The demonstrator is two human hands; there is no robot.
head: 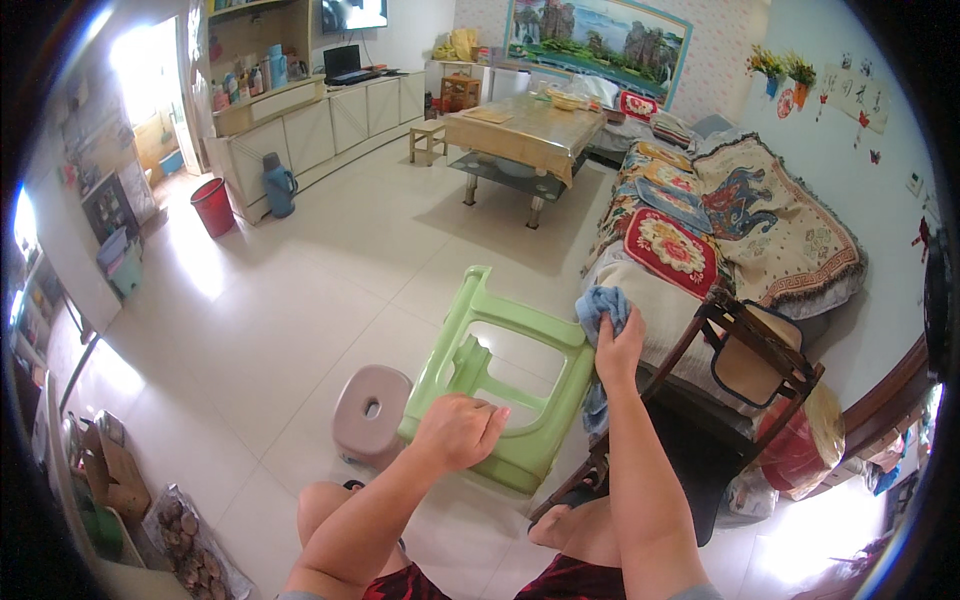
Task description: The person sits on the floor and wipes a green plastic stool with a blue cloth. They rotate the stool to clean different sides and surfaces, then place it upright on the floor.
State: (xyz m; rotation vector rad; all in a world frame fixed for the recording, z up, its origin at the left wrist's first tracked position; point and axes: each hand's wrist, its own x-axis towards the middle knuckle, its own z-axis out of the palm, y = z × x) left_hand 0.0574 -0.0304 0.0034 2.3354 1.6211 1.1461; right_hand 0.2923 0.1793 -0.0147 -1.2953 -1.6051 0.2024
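Observation:
A light green plastic stool [517,455] is tilted in front of my legs, its open frame and legs facing me. My left hand [459,431] grips the near bar of the stool, with the fingers curled around it. In my right hand [621,349] is a bunched blue cloth [600,304], pressed against the stool's far right corner. Part of the cloth hangs down beside the stool's right side. Close to the stool's left side stands a small pinkish plastic stool [371,409] with a slot in its seat.
A dark wooden chair [757,352] stands close on my right, before a sofa with patterned covers [671,251]. Farther off are a covered table [525,124], a red bucket [214,208] and a blue thermos flask [279,185]. A bag of root vegetables [191,544] lies at lower left.

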